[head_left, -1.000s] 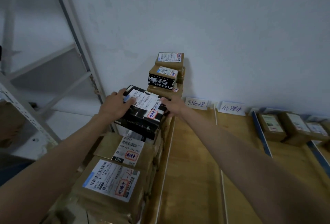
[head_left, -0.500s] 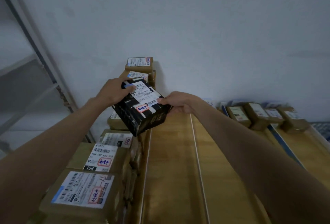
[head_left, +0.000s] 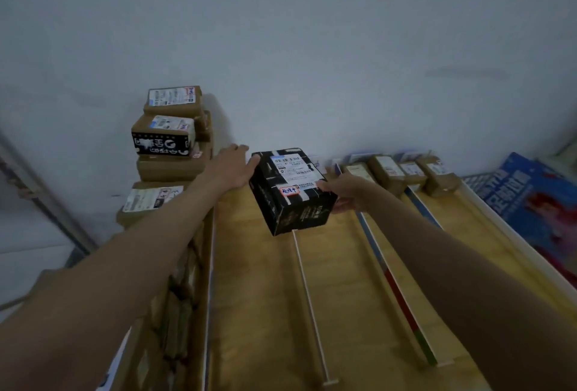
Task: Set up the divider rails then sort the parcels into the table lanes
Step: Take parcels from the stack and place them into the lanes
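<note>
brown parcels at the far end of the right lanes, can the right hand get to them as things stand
Probably not yet: the right hand grips the black parcel, with the left hand against its far side. The way to the brown parcels looks free once it is set down.

Wall: plain pale grey-white painted wall (head_left: 312, 47) | Left: grey metal shelving upright (head_left: 40, 203), slanted | Right: blue printed poster (head_left: 530, 203) | Light: dim

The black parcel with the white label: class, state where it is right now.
In the head view the black parcel is centre frame, held between both hands above the wooden table, right of the stacked brown parcels.
</note>
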`<state>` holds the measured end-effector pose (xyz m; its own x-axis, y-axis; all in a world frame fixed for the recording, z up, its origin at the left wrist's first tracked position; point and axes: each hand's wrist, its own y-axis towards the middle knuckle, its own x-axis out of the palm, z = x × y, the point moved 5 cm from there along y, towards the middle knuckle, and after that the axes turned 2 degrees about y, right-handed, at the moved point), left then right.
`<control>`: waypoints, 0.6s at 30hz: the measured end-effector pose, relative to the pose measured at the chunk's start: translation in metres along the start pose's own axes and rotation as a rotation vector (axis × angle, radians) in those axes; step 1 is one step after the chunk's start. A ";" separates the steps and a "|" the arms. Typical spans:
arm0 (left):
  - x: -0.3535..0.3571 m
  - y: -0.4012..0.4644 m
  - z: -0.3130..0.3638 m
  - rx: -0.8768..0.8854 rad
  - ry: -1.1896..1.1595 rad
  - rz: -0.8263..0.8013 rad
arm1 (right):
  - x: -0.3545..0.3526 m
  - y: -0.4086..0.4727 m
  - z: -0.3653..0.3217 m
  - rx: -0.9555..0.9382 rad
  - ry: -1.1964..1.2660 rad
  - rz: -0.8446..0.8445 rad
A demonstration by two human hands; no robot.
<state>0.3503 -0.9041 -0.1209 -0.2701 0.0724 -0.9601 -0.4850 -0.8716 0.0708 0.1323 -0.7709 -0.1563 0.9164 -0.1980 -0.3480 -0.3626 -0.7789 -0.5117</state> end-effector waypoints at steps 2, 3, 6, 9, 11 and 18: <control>0.024 0.005 0.015 0.026 0.034 -0.064 | -0.014 0.005 0.020 0.032 0.034 0.065; 0.036 0.008 0.021 0.036 0.057 -0.094 | -0.020 0.008 0.029 0.043 0.059 0.092; 0.071 0.015 0.038 0.055 0.111 -0.161 | -0.036 0.023 0.056 0.062 0.128 0.166; 0.103 0.021 0.050 0.052 0.166 -0.199 | -0.048 0.049 0.080 0.075 0.138 0.207; 0.121 0.027 0.055 0.034 0.204 -0.208 | -0.053 0.072 0.093 0.068 0.134 0.208; 0.183 0.065 0.056 -0.065 0.236 -0.204 | -0.063 0.160 0.110 0.039 -0.003 0.236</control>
<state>0.2230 -0.9199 -0.2765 0.0316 0.1404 -0.9896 -0.4534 -0.8803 -0.1394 -0.0021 -0.8176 -0.3030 0.8048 -0.3706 -0.4637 -0.5733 -0.6878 -0.4453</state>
